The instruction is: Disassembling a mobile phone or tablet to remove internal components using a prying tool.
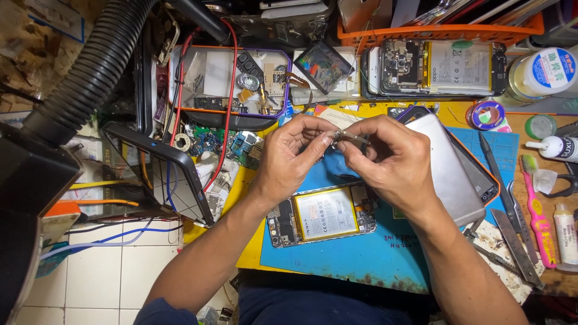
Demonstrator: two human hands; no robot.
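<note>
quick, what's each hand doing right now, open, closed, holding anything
Left hand: closed, pinching the small metal part.
Right hand: closed, pinching the same part from the other side.

White tiled floor (120, 271) below left. Yellow workbench (253, 253) under a blue mat (361, 253). Black hose (90, 72), perhaps a fume duct.

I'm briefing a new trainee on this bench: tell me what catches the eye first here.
At centre, the left hand and right hand meet, pinching a small metal part between their fingertips. Right below them an opened phone with its battery exposed lies on the blue mat. A thick black ribbed hose sweeps across the upper left.
</note>
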